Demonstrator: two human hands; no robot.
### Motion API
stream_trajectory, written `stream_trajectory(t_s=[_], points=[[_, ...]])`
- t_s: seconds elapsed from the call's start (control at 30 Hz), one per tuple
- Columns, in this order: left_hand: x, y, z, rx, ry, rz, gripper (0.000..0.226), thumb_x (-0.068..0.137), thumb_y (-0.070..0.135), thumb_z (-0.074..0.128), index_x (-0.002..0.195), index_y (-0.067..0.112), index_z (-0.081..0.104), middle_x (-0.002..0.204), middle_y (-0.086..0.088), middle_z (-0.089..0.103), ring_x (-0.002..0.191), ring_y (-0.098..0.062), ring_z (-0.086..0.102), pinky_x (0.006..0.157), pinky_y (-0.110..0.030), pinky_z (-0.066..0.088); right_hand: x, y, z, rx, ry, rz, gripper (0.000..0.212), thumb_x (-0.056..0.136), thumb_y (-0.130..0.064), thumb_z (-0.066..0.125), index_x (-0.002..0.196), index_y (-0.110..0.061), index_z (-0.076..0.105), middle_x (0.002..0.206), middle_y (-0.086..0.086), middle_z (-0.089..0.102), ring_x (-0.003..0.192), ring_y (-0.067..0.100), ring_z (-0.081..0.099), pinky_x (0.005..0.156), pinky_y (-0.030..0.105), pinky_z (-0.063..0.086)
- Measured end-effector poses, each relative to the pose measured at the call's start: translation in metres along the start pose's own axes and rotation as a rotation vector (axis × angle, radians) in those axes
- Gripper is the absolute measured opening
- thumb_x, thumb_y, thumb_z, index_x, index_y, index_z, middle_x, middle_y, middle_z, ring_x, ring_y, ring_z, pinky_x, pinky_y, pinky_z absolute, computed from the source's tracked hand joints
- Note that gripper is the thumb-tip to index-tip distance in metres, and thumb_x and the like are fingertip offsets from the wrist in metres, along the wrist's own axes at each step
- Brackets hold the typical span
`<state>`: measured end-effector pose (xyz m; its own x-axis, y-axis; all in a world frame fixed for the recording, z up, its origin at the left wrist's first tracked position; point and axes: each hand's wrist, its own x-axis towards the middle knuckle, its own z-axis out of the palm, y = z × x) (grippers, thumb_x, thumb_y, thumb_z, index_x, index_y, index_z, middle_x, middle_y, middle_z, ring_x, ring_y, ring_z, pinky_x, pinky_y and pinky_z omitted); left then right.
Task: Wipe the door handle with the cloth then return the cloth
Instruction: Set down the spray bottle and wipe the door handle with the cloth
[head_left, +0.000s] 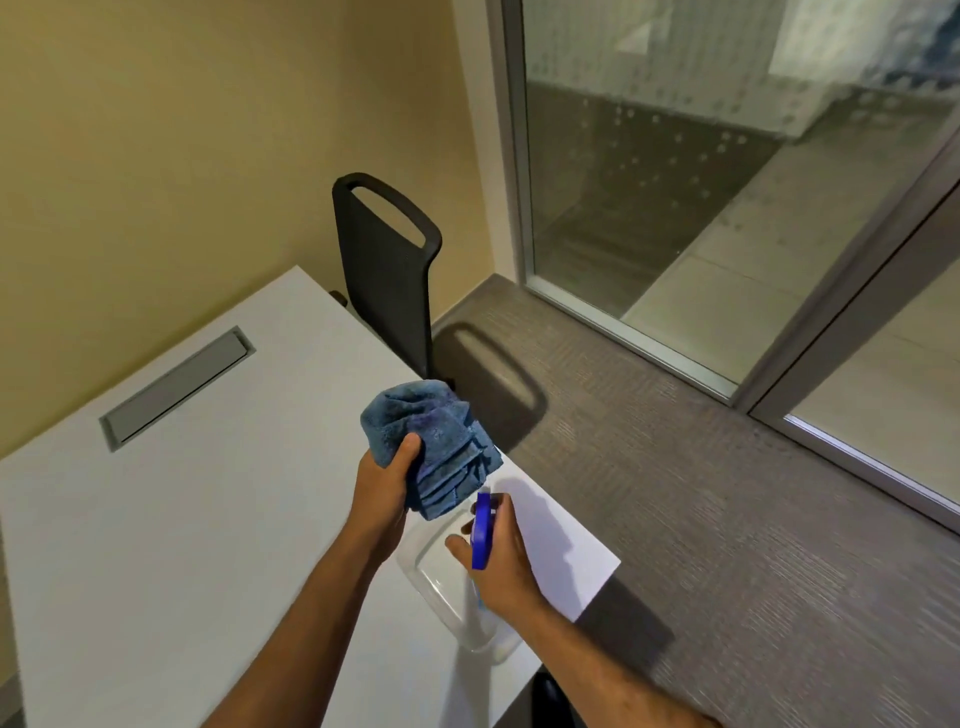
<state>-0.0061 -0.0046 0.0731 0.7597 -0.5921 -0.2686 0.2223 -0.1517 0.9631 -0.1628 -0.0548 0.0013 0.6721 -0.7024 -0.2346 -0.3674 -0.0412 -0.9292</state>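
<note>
in the lower middle of the frame, a bunched blue cloth (434, 447) is gripped by the left hand (387, 480), with the thumb pressed across its folds and the fingers hidden behind it. the cloth is held above the near corner of a white counter (156, 519), which fills the lower left of the frame. just below and right of the cloth, a spray bottle (480, 535) with a blue trigger head is clasped by the right hand (498, 558), its fingers curled round the neck; the nozzle is pointed toward the cloth. beneath both hands, a clear plastic container (441, 587) is set on the counter near its edge. a grey cover plate (176, 387) is sunk into the counter at the left. a black chair (387, 270) is seen at the counter's far corner, in the middle of the frame. glass panels (675, 182) in metal frames fill the upper right, above grey carpet (727, 493). no door handle can be made out.
</note>
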Motion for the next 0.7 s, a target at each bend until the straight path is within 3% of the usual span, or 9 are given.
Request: stream_trajectory(t_s=[0.1,0.23,0.37,0.47,0.57,0.7], points=[[0.007,-0.002,0.003,-0.005,-0.003,-0.012,0.036,0.097,0.046,0.061,0.128,0.028,0.065,0.123,-0.002,0.078,0.112,-0.027,0.075,0.089,-0.042,0.064,0.000,0.017,0.009,0.033,-0.079,-0.004,0.053,0.085,-0.027,0.083,0.124,-0.017,0.049,0.115,0.002,0.064,0.101,0.009,0.061,0.083,0.002,0.048],[0.014,-0.003,0.011,-0.019,-0.014,-0.027,0.039,0.093,0.048,0.062,0.126,0.029,0.064,0.122,-0.002,0.078,0.112,-0.027,0.075,0.089,-0.041,0.064,0.002,0.032,0.014,0.043,-0.181,0.001,0.058,0.084,-0.022,0.082,0.120,-0.033,0.038,0.113,-0.005,0.056,0.098,0.006,0.059,0.080,0.008,0.050],[0.020,0.003,0.025,-0.029,-0.045,-0.041,0.041,0.095,0.044,0.061,0.130,0.024,0.063,0.123,-0.005,0.078,0.112,-0.028,0.075,0.092,-0.043,0.064,0.011,0.032,-0.006,-0.049,-0.450,0.022,0.091,0.072,-0.022,0.085,0.134,-0.046,0.022,0.129,-0.009,0.043,0.117,0.016,0.053,0.089,0.021,0.056],[0.023,0.012,0.043,-0.017,-0.074,-0.044,0.043,0.092,0.050,0.060,0.129,0.026,0.064,0.120,-0.002,0.079,0.110,-0.026,0.076,0.085,-0.037,0.065,0.019,0.030,-0.054,-0.055,-0.716,0.097,0.118,0.065,-0.032,0.088,0.149,-0.051,0.006,0.156,-0.013,0.026,0.142,0.015,0.034,0.105,0.028,0.042],[0.027,0.025,0.067,-0.023,-0.130,-0.050,0.042,0.093,0.047,0.063,0.127,0.024,0.067,0.121,-0.004,0.079,0.110,-0.027,0.076,0.082,-0.034,0.064,0.026,0.014,-0.120,0.207,-0.611,0.140,0.123,0.064,-0.051,0.086,0.154,-0.046,0.003,0.165,-0.011,0.017,0.151,0.010,0.016,0.116,0.030,0.026],[0.026,0.043,0.122,-0.021,-0.253,-0.055,0.040,0.092,0.038,0.071,0.126,0.018,0.068,0.122,-0.009,0.078,0.110,-0.030,0.076,0.083,-0.035,0.064,0.035,-0.029,-0.209,0.582,-0.212,0.170,0.151,0.040,-0.080,0.084,0.162,-0.031,0.010,0.167,0.004,0.027,0.149,0.021,0.031,0.123,0.049,0.025]])
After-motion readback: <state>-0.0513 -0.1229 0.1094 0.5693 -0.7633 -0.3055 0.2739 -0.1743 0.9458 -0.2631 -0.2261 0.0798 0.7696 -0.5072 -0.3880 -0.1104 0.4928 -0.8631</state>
